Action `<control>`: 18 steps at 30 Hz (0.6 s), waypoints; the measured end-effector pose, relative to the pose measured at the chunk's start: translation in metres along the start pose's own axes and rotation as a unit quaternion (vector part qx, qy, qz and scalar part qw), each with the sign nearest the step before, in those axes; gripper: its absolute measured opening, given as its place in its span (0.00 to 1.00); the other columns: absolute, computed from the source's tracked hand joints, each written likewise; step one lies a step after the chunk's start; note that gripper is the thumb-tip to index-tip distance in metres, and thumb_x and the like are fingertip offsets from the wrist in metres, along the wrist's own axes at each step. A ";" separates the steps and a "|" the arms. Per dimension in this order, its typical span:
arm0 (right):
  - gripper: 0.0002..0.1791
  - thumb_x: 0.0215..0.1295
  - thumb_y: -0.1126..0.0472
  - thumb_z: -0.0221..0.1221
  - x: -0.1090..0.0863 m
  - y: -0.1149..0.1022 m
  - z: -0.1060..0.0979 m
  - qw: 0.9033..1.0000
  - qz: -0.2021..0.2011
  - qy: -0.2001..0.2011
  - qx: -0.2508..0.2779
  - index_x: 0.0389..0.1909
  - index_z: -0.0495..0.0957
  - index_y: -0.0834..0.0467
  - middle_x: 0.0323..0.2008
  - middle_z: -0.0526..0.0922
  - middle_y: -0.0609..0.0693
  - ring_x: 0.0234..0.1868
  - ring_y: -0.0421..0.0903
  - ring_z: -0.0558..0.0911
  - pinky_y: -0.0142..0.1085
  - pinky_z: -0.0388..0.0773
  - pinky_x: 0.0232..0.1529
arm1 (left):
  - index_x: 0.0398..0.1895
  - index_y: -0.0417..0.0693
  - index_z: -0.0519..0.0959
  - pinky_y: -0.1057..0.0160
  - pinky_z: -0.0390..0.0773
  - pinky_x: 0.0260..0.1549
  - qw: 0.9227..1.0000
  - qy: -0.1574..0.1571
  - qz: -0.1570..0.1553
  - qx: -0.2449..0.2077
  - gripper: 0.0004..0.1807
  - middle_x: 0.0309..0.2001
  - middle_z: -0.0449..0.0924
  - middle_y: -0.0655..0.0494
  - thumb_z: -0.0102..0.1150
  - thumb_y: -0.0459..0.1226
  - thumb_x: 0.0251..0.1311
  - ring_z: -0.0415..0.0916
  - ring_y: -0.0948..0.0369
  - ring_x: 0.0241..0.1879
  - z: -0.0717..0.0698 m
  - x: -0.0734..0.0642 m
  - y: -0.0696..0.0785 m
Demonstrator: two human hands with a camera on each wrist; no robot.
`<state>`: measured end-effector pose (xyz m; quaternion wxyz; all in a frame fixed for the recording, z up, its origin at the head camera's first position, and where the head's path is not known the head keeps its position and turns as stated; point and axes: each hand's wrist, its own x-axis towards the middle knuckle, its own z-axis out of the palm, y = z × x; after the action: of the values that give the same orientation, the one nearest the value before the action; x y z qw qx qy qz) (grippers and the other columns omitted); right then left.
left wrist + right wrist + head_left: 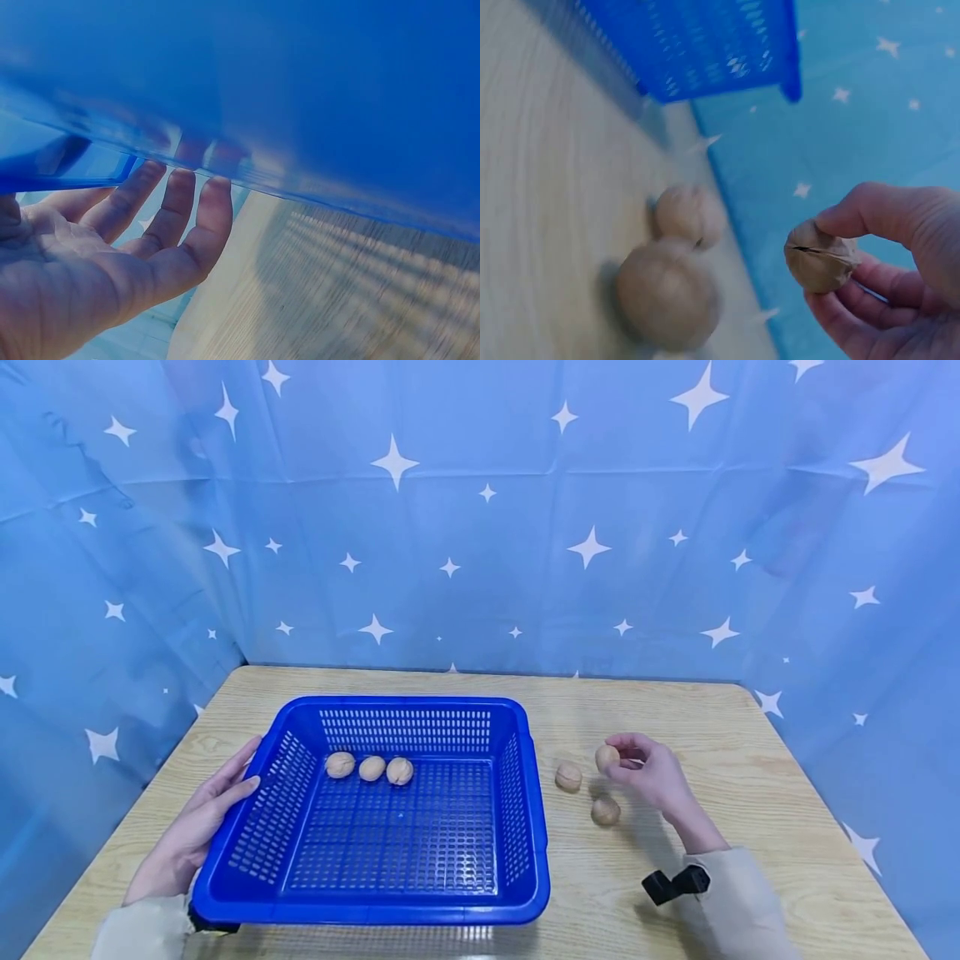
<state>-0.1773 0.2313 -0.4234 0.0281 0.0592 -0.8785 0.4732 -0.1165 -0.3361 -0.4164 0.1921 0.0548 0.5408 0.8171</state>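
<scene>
My left hand (197, 818) grips the left side of a blue plastic basket (371, 913), thumb over the rim. In the left wrist view its bent fingers (214, 214) support the basket from below. Inside the basket, three walnuts (372, 767) lie in a row near the back. To the right of the basket, my right hand (656, 774) pinches a walnut (821, 256) between thumb and fingers, above the table. Below it, two more walnuts rest on the wood, one nearer the basket (568, 777) and one nearer me (605, 811).
The light wooden table (780, 843) runs back to a blue curtain (517, 568) with white stars, which also hangs along both sides. A black wrist strap device (677, 884) sits at my right sleeve. Slotted walls surround the basket's inside.
</scene>
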 end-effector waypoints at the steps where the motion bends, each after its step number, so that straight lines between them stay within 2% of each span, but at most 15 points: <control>1: 0.20 0.55 0.69 0.63 0.000 -0.004 -0.001 1.000 -0.004 -0.001 0.001 0.50 0.74 0.69 0.46 0.78 0.64 0.41 0.46 0.80 0.23 0.75 0.39 | 0.74 0.65 0.33 0.52 0.79 0.42 1.000 0.000 0.000 0.001 0.34 0.54 0.76 0.63 0.34 0.34 0.74 0.78 0.56 0.48 0.000 0.000 0.000; 8: 0.21 0.56 0.68 0.63 0.002 -0.037 -0.002 1.000 -0.031 -0.002 0.006 0.51 0.74 0.67 0.47 0.78 0.61 0.44 0.49 0.77 0.25 0.75 0.44 | 0.74 0.63 0.32 0.52 0.79 0.42 1.000 0.002 0.003 0.014 0.35 0.54 0.75 0.64 0.34 0.34 0.74 0.78 0.56 0.48 -0.001 -0.001 0.000; 13: 0.21 0.54 0.70 0.64 0.005 -0.058 0.001 0.998 -0.059 -0.001 0.024 0.50 0.75 0.67 0.45 0.79 0.60 0.44 0.48 0.78 0.31 0.77 0.47 | 0.74 0.63 0.32 0.53 0.80 0.41 1.000 0.000 0.006 0.013 0.34 0.54 0.75 0.64 0.33 0.34 0.74 0.78 0.56 0.47 -0.001 -0.001 -0.001; 18: 0.21 0.53 0.71 0.64 0.010 -0.081 0.005 0.995 -0.091 -0.008 0.033 0.50 0.75 0.67 0.44 0.79 0.60 0.44 0.51 0.78 0.38 0.76 0.49 | 0.74 0.64 0.32 0.53 0.80 0.41 1.000 -0.008 0.007 0.000 0.34 0.55 0.75 0.64 0.32 0.33 0.74 0.78 0.55 0.48 -0.001 0.000 -0.002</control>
<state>-0.1764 0.1825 -0.3578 0.0620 0.1440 -0.8535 0.4970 -0.1163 -0.3361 -0.4186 0.1903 0.0654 0.5392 0.8178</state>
